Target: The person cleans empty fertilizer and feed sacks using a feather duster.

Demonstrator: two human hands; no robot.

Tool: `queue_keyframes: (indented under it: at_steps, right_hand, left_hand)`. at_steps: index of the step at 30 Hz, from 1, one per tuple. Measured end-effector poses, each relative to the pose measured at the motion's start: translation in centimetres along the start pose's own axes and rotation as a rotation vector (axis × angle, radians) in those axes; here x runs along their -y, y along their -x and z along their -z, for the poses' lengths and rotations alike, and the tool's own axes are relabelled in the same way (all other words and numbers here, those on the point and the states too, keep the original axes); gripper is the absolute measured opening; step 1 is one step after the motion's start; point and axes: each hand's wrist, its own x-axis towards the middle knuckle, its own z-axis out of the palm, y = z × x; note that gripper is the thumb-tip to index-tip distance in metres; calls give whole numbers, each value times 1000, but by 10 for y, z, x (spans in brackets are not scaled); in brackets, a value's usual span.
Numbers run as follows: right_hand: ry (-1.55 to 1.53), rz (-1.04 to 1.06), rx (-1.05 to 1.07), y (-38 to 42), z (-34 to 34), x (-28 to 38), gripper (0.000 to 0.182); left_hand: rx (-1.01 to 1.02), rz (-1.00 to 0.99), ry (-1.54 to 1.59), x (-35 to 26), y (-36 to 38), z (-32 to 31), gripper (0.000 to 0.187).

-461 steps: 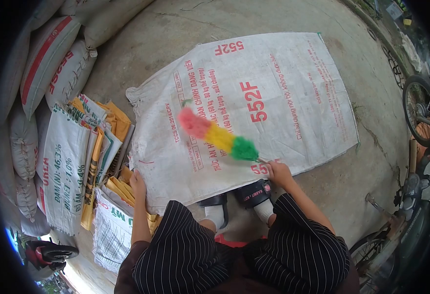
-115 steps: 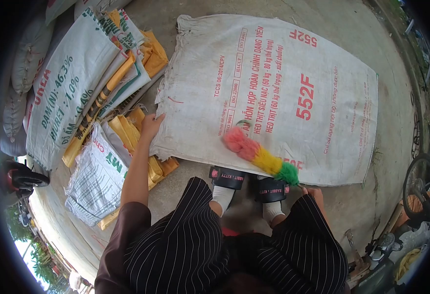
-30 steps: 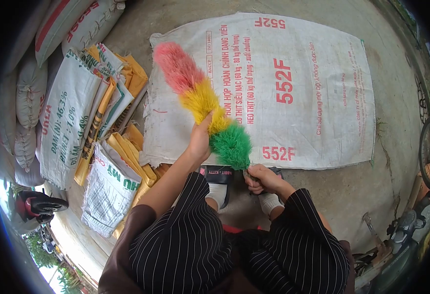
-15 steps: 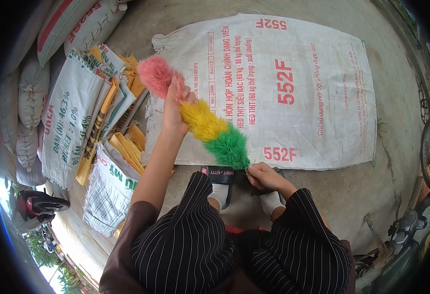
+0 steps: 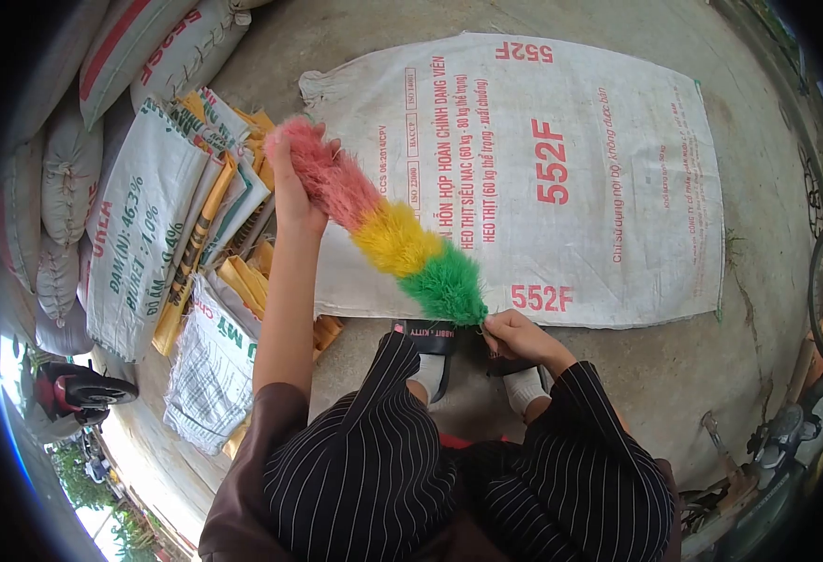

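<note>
Right hand (image 5: 514,335) pinches the feather duster (image 5: 388,234) at its handle end; left hand (image 5: 294,183) cups the pink tip, above the feed sack (image 5: 599,178). Best to stroke outward gently, keeping the base steady.

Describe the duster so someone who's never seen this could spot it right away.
A big white sack lies flat on the concrete floor. Above its near left corner, both hands hold up a fluffy duster. Unlike anything nearby, it is banded pink, yellow, green.
</note>
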Motion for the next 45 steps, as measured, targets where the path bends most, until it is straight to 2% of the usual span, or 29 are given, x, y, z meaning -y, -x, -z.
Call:
queue_keyframes:
  at_steps: [1,2,4,5,7,9,12,14,16,19,21,22,24,26,27,28,29,30,33,35,36,38,40,42,45]
  right_hand:
    - [2,1,3,1,1,-3,46]
    - [-16,-14,22,1,1,-8,46]
    - [-39,-25,43,2,1,-14,46]
    - [-91,-55,66,2,0,-15,46]
    - [-144,-89,89,2,0,-18,46]
    - [-310,-125,223,2,2,-20,47]
    - [-417,-134,339,2,0,-26,46]
    - [-467,-129,410,2,0,-25,46]
    - [-518,-125,478,3,0,-20,46]
    - [-487,-146,388,0,-1,-13,46]
    - [-337,-21,154,-8,-1,-12,46]
    - [-339,-21,154,-9,0,-10,46]
    - [62,70,-193,-12,-2,-4,47]
    - [100,110,-219,-16,-5,-7,47]
    - [147,154,-243,-18,-6,-6,47]
    - [149,151,-244,-19,-8,-5,47]
    - [42,132,-253,-20,-11,1,47]
    - [-65,116,-263,-20,-12,4,47]
    - [-108,185,-342,-22,-5,8,47]
    - [-49,182,-334,-21,1,3,47]
    - [9,177,-326,-21,3,-1,47]
    - [-4,130,-286,-18,5,-8,46]
    - [-8,86,-245,-14,6,-10,46]
    - [-163,31,-201,-11,3,-11,46]
    - [-169,53,-190,-10,6,-7,45]
  left_hand:
    - [-14,80,-84,2,-6,9,28]
    - [-14,77,-85,9,-8,16,28]
    - [213,132,44,15,-3,15,20]
    - [93,112,46,24,0,13,18]
    - [68,118,42,29,5,12,19]
    - [46,125,44,32,9,11,20]
    - [98,103,3,30,13,8,21]
    - [221,182,66,26,17,10,27]
    - [205,195,58,24,19,11,31]
    - [170,199,7,28,25,11,40]
    - [149,186,-39,37,35,14,45]
    - [194,258,-68,46,43,21,46]
    - [240,333,-101,62,53,24,47]
    - [313,314,-306,83,65,18,50]
    - [312,316,-304,93,70,15,50]
    - [272,403,-257,101,74,11,50]
    - [233,488,-210,110,79,9,51]
    - [235,487,-210,122,85,10,51]
    - [350,567,-56,141,109,9,47]
    - [599,707,-405,131,123,-2,44]
    - [598,708,-406,132,121,-1,44]
    - [416,721,-409,137,117,1,42]
    - [461,689,-451,126,109,-2,40]
    - [503,657,-499,122,107,-2,39]
    - [556,613,-476,118,102,-3,37]
